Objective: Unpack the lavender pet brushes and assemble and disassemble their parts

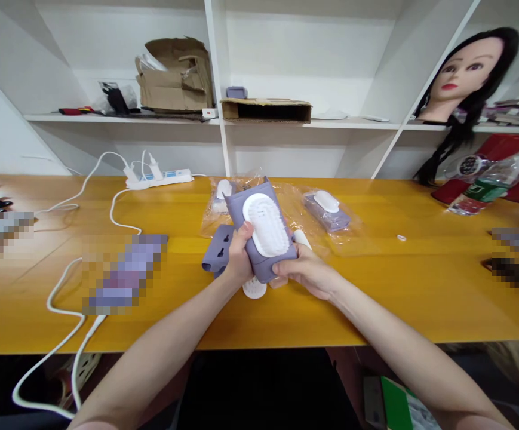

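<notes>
hands [240, 254] gripping lilac plastic case [263, 267], pixelated objects [125, 275] unrecognisable

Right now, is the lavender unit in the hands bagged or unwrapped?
Unwrapped: the left hand and right hand grip the lavender unit bare; the clear plastic bag lies behind it.
</notes>
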Available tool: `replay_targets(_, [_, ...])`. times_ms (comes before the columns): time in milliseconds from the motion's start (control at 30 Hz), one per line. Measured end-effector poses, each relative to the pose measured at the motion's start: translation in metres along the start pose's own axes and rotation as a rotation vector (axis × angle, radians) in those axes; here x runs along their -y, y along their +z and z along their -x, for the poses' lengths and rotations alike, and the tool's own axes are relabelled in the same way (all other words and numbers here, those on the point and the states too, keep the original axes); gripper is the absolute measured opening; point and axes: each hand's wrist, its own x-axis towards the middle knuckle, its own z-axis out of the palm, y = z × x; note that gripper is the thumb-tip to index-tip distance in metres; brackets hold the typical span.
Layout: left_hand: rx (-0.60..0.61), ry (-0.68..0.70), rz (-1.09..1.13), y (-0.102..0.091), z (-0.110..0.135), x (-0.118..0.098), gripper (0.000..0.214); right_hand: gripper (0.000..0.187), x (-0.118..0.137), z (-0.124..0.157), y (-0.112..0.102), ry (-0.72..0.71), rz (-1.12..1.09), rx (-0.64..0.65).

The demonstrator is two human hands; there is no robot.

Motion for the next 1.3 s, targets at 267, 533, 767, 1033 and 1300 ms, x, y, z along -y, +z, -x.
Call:
replay_targets(267, [0.06, -0.013, -0.003, 0.0, 0.001, -0.002, 0.053, 0.022, 0.005, 0.001, 0.001, -0.007, 0.142, 0.059])
replay_targets(533, [0.076, 0.055, -0.027, 0.001, 0.003, 0.003, 0.058, 0.032, 0.001, 0.007, 0.009, -0.014, 0.038, -0.092])
replay_targets(767, [0.162, -0.062, -0.002, 0.002, 0.0, -0.005, 0.062, 0.024, 0.003, 0.008, 0.012, -0.079, -0.032, -0.11])
replay_targets(1033, [0.136, -0.171, 0.015, 0.0, -0.005, -0.003, 0.071, 0.025, -0.002, 0.007, 0.014, -0.071, -0.017, -0.154])
replay_targets(1300, [0.021, -0.177, 0.037, 0.012, -0.002, -0.011, 0.069, 0.019, -0.003, 0.008, 0.02, -0.178, -0.112, -0.124])
